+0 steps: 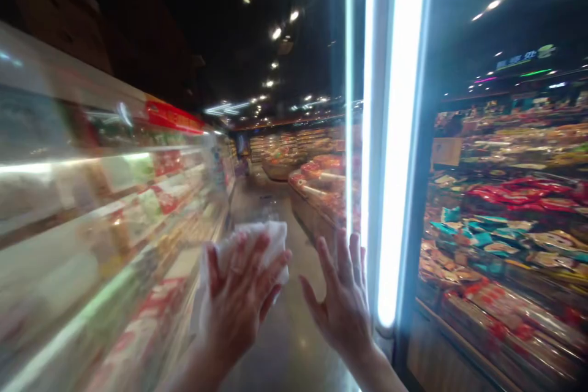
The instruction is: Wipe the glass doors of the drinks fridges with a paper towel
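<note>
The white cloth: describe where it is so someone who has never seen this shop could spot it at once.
Find the tall glass door with the bright vertical light strip along its edge, in the middle of the picture. Low on that glass the left hand presses flat, left of the bare right hand. The white cloth is crumpled under that left palm, the only plain white thing among coloured packets.

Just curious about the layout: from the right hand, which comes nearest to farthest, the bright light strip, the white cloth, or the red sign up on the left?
1. Bright light strip, right beside the right hand.
2. White cloth, left, under the left hand.
3. Red sign, far upper left above the shelves.
</note>
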Available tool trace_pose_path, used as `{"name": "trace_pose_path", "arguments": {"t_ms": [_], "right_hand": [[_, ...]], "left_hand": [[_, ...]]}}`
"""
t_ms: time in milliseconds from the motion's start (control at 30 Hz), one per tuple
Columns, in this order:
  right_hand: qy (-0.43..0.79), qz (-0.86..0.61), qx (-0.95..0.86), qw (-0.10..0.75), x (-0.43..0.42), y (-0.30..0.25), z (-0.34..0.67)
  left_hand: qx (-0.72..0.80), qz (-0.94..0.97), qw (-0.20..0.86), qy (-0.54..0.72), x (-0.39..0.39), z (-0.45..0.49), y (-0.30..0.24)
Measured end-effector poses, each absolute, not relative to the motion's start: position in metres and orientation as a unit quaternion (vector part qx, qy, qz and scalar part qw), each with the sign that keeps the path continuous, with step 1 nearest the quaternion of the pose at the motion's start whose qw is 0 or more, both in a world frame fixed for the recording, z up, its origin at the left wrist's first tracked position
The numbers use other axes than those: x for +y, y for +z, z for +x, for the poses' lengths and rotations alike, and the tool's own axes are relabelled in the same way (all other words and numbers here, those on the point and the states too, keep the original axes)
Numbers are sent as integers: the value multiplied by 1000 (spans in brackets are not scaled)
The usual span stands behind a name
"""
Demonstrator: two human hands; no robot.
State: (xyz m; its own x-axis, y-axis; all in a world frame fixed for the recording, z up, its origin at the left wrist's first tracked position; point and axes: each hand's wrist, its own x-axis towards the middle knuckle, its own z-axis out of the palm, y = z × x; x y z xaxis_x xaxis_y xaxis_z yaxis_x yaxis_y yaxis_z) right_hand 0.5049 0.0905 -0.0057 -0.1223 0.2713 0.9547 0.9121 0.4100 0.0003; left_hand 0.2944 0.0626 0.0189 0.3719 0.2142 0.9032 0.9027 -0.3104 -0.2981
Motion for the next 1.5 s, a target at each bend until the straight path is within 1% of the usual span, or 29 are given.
{"name": "trace_pose_path", "arguments": {"t_ms": [67, 233, 400, 467, 600, 767, 967, 1133, 1200, 1333, 1500], "right_hand": [[-321, -432, -679, 499, 92, -10, 515], [-316, -407, -665, 541, 100, 0, 527], [-320, -404, -677, 525, 98, -14, 528], [-320, -402, -678, 525, 99, -7, 525], [-317, -391, -672, 542, 98, 0, 504], [-295, -370, -718, 511, 81, -42, 451], [-258, -353, -729, 527, 69, -33, 380], [-278, -325, -751, 502, 53, -67, 315], [-285, -323, -751, 501, 49, -69, 289], [-273, -341, -742, 508, 43, -57, 238], [-288, -328, -762, 478, 26, -88, 179]], "left_hand": [[-366, -725, 444, -378, 68, 318, 23], [-371, -706, 478, -368, 80, 354, 48], [-324, -753, 467, -331, 77, 342, 16], [-333, -755, 453, -336, 74, 328, 14], [-413, -704, 433, -383, 65, 301, 16], [-457, -661, 431, -411, 50, 256, -35], [-554, -566, 406, -456, 31, 177, -49], [-541, -573, 404, -463, 11, 128, -99], [-547, -560, 407, -470, 6, 101, -107], [-581, -540, 385, -472, 1, 47, -103], [-569, -545, 375, -489, -11, 4, -144]]}}
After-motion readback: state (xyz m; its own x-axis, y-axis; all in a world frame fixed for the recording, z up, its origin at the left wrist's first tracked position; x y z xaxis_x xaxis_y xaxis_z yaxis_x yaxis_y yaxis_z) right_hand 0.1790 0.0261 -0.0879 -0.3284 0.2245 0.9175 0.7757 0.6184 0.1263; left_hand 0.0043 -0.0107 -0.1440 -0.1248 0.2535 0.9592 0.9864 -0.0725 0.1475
